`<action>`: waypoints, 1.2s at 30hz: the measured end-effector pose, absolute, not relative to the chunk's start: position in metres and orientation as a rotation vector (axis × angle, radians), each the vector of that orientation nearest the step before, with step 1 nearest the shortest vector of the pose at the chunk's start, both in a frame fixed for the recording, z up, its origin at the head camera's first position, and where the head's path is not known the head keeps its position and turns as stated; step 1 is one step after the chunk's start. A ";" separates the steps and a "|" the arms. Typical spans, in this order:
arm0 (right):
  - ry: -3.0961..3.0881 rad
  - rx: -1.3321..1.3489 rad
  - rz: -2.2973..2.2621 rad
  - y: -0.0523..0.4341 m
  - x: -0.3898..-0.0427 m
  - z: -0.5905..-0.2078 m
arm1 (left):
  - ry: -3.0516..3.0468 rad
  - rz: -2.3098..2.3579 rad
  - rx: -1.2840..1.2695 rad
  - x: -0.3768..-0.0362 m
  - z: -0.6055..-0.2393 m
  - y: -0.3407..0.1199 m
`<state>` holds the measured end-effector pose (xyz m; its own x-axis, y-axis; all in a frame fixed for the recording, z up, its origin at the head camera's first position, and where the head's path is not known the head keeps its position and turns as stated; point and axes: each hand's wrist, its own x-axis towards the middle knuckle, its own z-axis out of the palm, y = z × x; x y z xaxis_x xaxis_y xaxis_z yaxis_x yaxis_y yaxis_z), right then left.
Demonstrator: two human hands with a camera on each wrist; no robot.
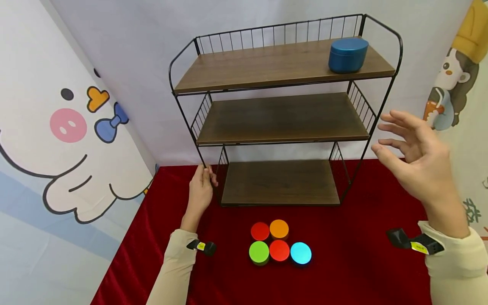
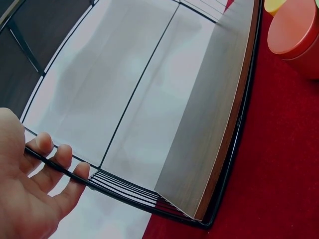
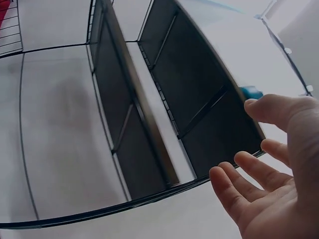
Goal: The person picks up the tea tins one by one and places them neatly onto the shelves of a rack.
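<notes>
A black wire rack [image 1: 282, 118] with three wooden shelves stands at the back of a red cloth [image 1: 362, 254]. A blue round tin [image 1: 347, 55] sits at the right end of the top shelf; a sliver of the tin [image 3: 250, 92] shows in the right wrist view. My left hand [image 1: 201, 190] grips the rack's front left leg near the bottom, and its fingers [image 2: 62, 159] curl over the black wire. My right hand [image 1: 415, 156] hovers open beside the rack's right side at middle-shelf height, fingers [image 3: 249, 172] spread and holding nothing.
Several small round tins lie grouped on the cloth in front of the rack: red [image 1: 260, 231], orange [image 1: 279, 228], green [image 1: 259, 252], red [image 1: 279, 250], cyan [image 1: 300, 253]. Cartoon backdrops [image 1: 68, 127] close in the left and right sides. The two lower shelves are bare.
</notes>
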<state>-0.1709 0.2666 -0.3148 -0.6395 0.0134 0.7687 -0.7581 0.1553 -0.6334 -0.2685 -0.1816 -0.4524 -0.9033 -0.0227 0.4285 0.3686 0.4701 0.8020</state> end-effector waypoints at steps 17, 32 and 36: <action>-1.930 0.678 1.613 0.268 -0.166 -0.395 | -2.337 -1.400 -0.288 -0.267 -0.451 -0.180; -2.321 0.499 1.537 0.253 -0.143 -0.461 | -2.342 -1.390 -0.281 -0.267 -0.452 -0.180; -2.356 0.486 1.557 0.250 -0.139 -0.475 | -2.341 -1.387 -0.286 -0.267 -0.452 -0.181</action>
